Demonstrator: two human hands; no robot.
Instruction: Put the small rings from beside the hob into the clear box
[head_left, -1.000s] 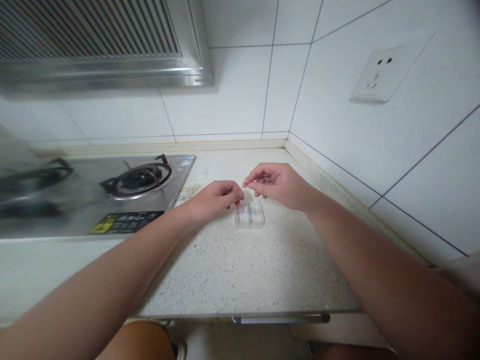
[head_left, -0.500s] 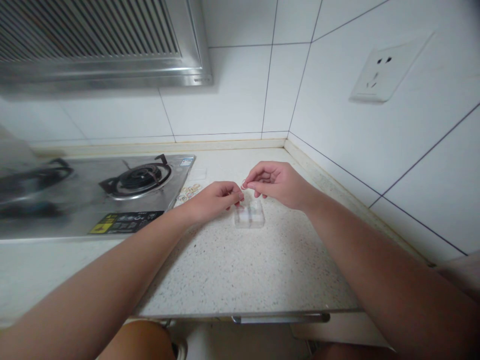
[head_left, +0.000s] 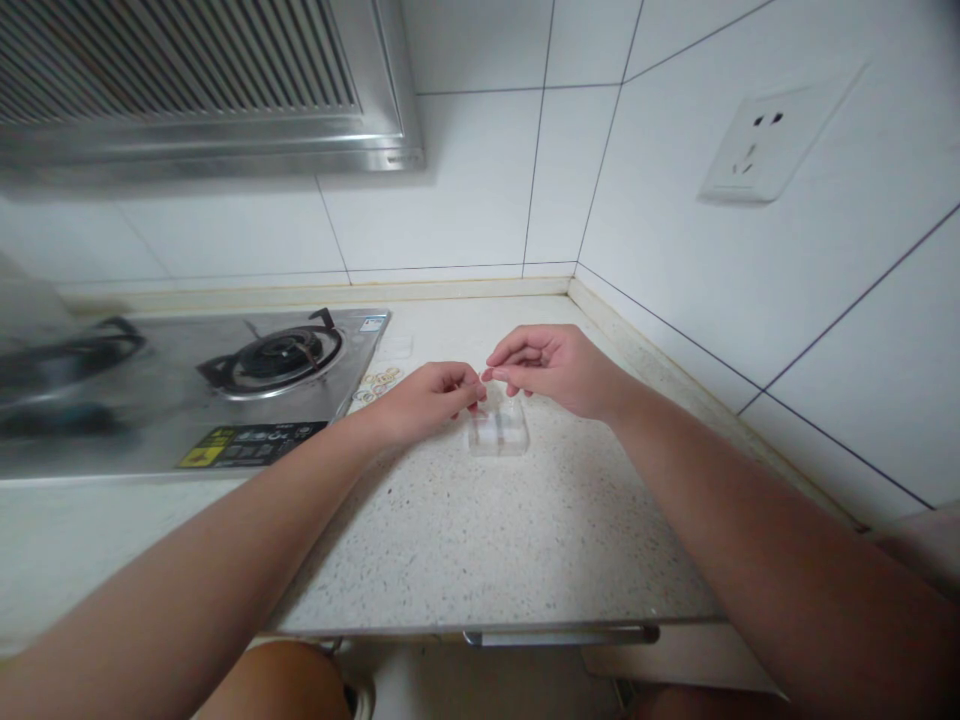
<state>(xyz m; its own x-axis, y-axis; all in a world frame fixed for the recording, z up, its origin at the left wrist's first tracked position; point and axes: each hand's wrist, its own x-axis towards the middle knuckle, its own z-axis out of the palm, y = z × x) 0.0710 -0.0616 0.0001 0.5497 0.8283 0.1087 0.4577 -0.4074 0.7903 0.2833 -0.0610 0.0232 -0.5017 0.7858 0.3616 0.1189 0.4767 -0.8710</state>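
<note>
My left hand (head_left: pixel 442 395) is closed in a pinch over the left side of a clear plastic compartment box (head_left: pixel 501 438); whatever it grips is too small to make out. My right hand (head_left: pixel 544 368) pinches a small thin ring (head_left: pixel 484 376), mostly hidden by the fingertips. Both sets of fingertips nearly meet above the back of the box. Left of my left hand, a loose pile of small rings (head_left: pixel 377 384), some gold-coloured, lies on the speckled counter beside the stove.
A clear flat lid-like piece (head_left: pixel 395 347) lies behind the rings. The steel gas stove (head_left: pixel 165 400) takes up the left, under a range hood (head_left: pixel 225 140). Tiled walls close off the back and right. A drawer handle (head_left: pixel 562 636) runs below the counter's front edge.
My right fingertips have shifted slightly and closed in nearer to my left ones, hiding more of the small ring. The left hand, box and ring pile stay put.
</note>
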